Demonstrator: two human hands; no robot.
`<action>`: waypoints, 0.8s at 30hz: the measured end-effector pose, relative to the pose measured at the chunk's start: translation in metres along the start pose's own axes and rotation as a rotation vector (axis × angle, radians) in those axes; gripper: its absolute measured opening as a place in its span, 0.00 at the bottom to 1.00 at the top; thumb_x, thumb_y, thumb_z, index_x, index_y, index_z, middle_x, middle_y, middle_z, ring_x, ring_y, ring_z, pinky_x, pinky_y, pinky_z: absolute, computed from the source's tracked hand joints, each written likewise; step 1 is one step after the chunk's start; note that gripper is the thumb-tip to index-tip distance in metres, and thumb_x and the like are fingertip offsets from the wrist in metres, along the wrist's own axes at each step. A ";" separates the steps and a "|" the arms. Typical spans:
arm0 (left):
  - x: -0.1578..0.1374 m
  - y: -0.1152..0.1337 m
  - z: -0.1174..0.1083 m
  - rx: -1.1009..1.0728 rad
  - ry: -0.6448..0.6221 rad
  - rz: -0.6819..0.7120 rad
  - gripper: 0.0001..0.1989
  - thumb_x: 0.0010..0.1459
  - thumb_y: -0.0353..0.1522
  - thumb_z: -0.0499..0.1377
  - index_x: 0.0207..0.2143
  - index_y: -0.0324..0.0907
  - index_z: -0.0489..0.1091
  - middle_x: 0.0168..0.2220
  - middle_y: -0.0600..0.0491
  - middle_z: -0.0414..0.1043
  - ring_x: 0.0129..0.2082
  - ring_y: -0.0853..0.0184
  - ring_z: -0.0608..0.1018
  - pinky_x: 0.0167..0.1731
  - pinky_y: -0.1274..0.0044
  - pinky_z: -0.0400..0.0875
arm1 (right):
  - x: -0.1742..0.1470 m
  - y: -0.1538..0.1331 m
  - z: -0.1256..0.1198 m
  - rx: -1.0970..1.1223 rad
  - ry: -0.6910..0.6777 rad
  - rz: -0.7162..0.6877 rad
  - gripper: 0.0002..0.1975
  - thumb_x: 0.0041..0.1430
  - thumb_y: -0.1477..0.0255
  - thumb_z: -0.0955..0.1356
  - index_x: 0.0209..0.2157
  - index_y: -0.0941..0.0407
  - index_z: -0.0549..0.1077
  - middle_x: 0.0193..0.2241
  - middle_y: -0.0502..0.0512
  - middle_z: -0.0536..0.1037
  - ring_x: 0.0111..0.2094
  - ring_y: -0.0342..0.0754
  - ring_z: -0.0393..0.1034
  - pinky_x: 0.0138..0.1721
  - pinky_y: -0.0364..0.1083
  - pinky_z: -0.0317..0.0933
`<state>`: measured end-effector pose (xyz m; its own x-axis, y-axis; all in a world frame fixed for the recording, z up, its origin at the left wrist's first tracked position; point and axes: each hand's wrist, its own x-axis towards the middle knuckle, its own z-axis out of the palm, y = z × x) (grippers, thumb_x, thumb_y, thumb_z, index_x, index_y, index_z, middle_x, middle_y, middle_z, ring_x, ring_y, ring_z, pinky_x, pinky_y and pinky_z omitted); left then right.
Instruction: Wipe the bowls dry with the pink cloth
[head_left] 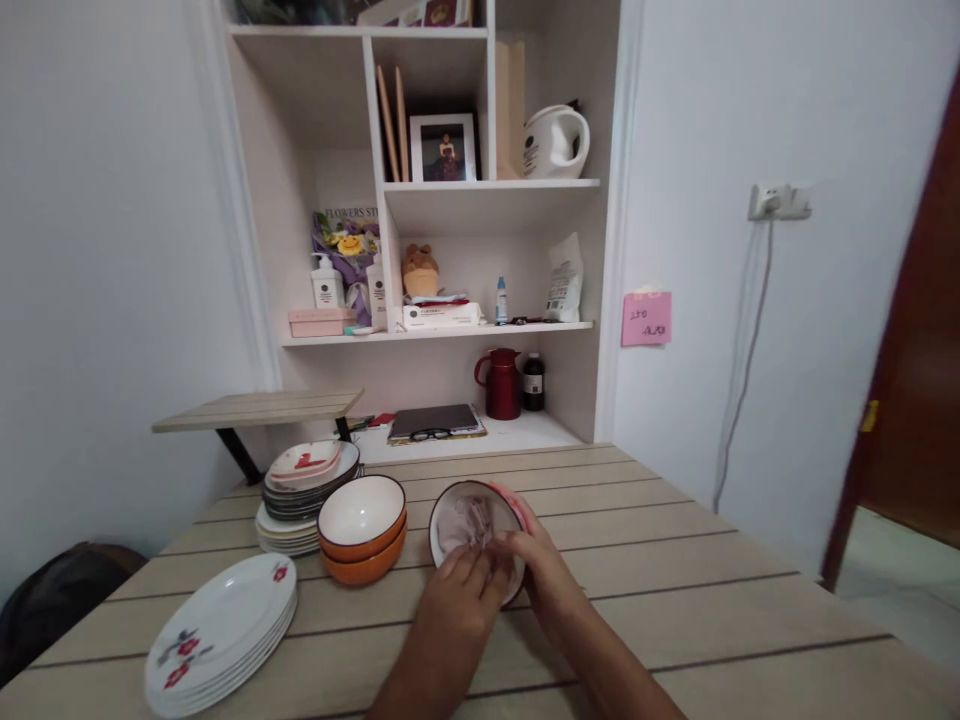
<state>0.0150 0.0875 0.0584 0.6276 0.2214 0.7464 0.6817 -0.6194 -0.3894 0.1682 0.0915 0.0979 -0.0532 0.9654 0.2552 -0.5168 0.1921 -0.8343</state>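
A bowl (pixel 440 535) with a white inside and a dark rim is tilted toward me above the wooden table. My right hand (pixel 541 565) grips its right side, thumb over the rim and fingers behind. Inside the bowl lies a crumpled greyish-pink cloth (pixel 469 515). My left hand (pixel 466 590) presses this cloth against the inner wall, its fingertips partly lost in the folds. Left of the bowl stand two stacked orange bowls (pixel 363 568) with white insides.
Stacked white oval plates with red flowers (pixel 225 620) lie at front left. Behind them rises a pile of mixed plates and dishes (pixel 307 480), near a small raised shelf (pixel 262 408). A red jug (pixel 503 385) and a closed laptop (pixel 433 420) are at the back.
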 end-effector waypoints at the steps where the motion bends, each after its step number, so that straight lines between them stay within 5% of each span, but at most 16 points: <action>1: -0.001 -0.004 -0.004 -0.003 -0.024 0.040 0.19 0.73 0.26 0.45 0.58 0.38 0.71 0.51 0.46 0.80 0.48 0.60 0.82 0.51 0.66 0.78 | 0.000 -0.001 0.000 -0.007 -0.014 0.020 0.30 0.47 0.69 0.74 0.55 0.51 0.76 0.50 0.57 0.83 0.54 0.62 0.74 0.59 0.57 0.62; 11: -0.011 -0.045 -0.027 -0.015 -0.144 0.269 0.16 0.72 0.28 0.53 0.59 0.42 0.70 0.57 0.46 0.77 0.57 0.61 0.78 0.59 0.64 0.71 | -0.011 -0.020 0.005 -0.025 -0.092 0.112 0.30 0.46 0.72 0.73 0.55 0.50 0.76 0.51 0.55 0.83 0.54 0.59 0.74 0.58 0.55 0.63; 17: -0.011 -0.030 -0.013 0.006 0.016 0.130 0.15 0.72 0.26 0.50 0.55 0.38 0.73 0.55 0.43 0.78 0.55 0.60 0.79 0.58 0.63 0.74 | -0.011 -0.015 0.008 0.151 -0.091 0.122 0.43 0.45 0.69 0.79 0.63 0.44 0.67 0.57 0.56 0.79 0.55 0.61 0.75 0.58 0.59 0.63; 24: 0.009 0.000 -0.004 0.039 0.137 -0.085 0.20 0.75 0.28 0.44 0.55 0.39 0.74 0.53 0.47 0.80 0.52 0.60 0.81 0.54 0.63 0.77 | -0.012 -0.010 0.008 0.167 -0.082 0.031 0.49 0.46 0.66 0.80 0.68 0.44 0.61 0.52 0.57 0.82 0.55 0.62 0.75 0.64 0.61 0.56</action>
<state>0.0191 0.0864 0.0666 0.5116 0.1648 0.8432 0.7456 -0.5728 -0.3405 0.1671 0.0760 0.1073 -0.1371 0.9515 0.2754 -0.6480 0.1242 -0.7515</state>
